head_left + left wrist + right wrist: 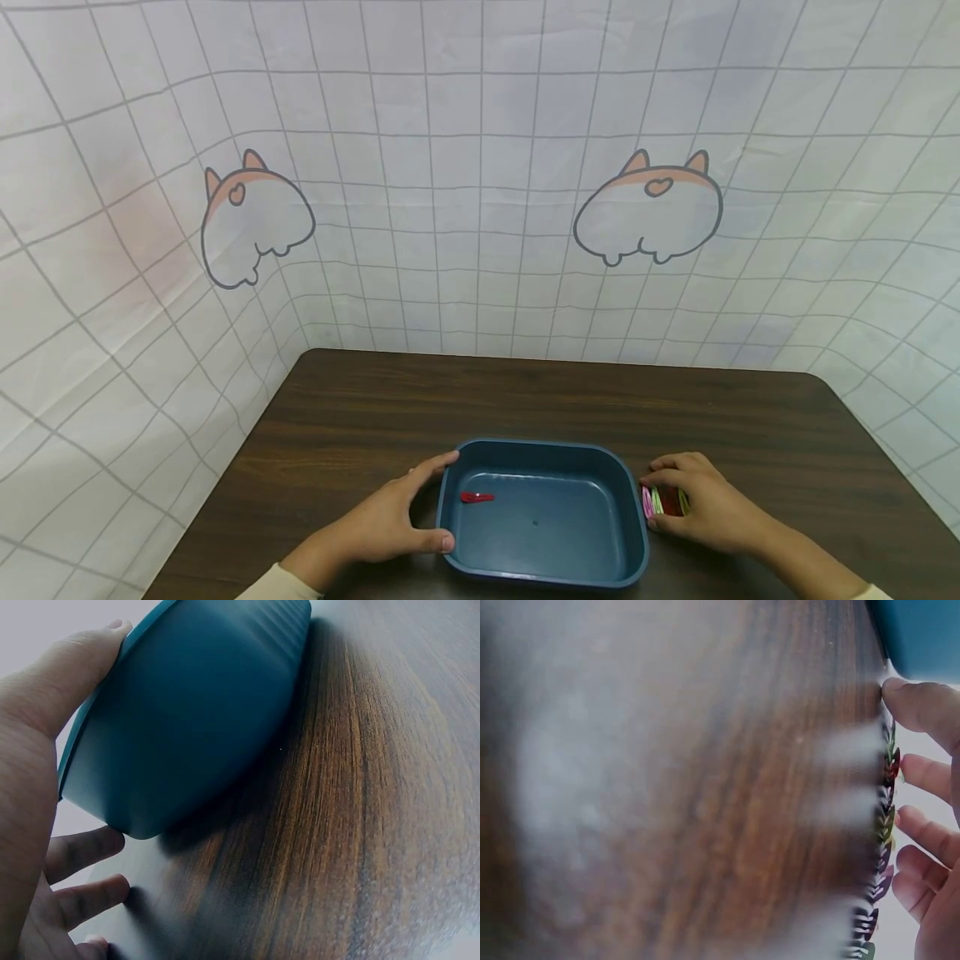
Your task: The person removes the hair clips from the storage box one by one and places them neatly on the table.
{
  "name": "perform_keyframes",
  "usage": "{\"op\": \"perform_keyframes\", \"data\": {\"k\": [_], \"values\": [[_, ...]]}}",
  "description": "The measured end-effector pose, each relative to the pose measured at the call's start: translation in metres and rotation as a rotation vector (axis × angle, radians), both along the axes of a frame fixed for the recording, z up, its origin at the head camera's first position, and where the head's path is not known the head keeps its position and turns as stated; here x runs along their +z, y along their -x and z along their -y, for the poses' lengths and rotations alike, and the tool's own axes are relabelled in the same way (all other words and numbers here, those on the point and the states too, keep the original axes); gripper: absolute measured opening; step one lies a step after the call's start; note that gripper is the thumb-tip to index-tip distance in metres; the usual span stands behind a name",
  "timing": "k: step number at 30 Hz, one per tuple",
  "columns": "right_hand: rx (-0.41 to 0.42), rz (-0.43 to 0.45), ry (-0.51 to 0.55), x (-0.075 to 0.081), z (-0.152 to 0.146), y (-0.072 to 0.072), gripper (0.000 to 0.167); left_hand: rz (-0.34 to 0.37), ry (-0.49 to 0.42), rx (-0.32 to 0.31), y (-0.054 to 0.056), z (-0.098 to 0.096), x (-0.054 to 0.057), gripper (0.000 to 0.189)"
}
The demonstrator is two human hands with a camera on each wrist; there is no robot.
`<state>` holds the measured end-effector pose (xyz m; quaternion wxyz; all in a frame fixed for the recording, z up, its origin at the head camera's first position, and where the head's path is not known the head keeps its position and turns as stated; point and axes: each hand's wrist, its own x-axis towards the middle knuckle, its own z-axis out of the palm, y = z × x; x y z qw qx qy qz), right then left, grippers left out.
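Note:
A blue plastic basin (536, 533) rests on the table with a small red hair clip (477, 497) lying inside, towards its left end. My left hand (393, 515) spans the basin's left end, thumb on the rim (90, 705) and fingers spread beside the wall. Just right of the basin is a row of coloured hair clips (657, 501), pink, green, red and olive. My right hand (705, 504) is bent over this row, thumb on the near side and fingers on the far side. Its palm hides part of the row. In the right wrist view the clips (885, 825) stand edge-on beside the fingertips.
The dark wood-grain table (360, 417) has rounded far corners. White cloth (480, 208) with a grey grid and cartoon animal prints hangs behind it and along both sides. The basin's raised wall stands between my two hands.

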<state>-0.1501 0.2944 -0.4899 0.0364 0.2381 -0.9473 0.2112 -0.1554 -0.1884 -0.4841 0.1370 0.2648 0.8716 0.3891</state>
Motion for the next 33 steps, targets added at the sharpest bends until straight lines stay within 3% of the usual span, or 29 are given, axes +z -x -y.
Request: {"op": "perform_keyframes", "data": {"k": [8, 14, 26, 33], "values": [[0.022, -0.028, -0.001, 0.011, -0.001, 0.003, 0.044, 0.006, -0.005, -0.002, 0.001, 0.000, 0.001, 0.096], [0.023, -0.058, -0.002, 0.028, 0.002, 0.005, 0.045, 0.003, 0.005, 0.004, 0.001, 0.000, 0.001, 0.096], [0.066, -0.046, 0.026, 0.059, 0.025, 0.006, 0.053, 0.003, -0.001, -0.007, 0.001, 0.000, 0.000, 0.096], [0.085, -0.010, 0.013, 0.069, 0.041, 0.008, 0.056, 0.014, -0.004, -0.006, 0.000, 0.000, 0.000, 0.096]]}}
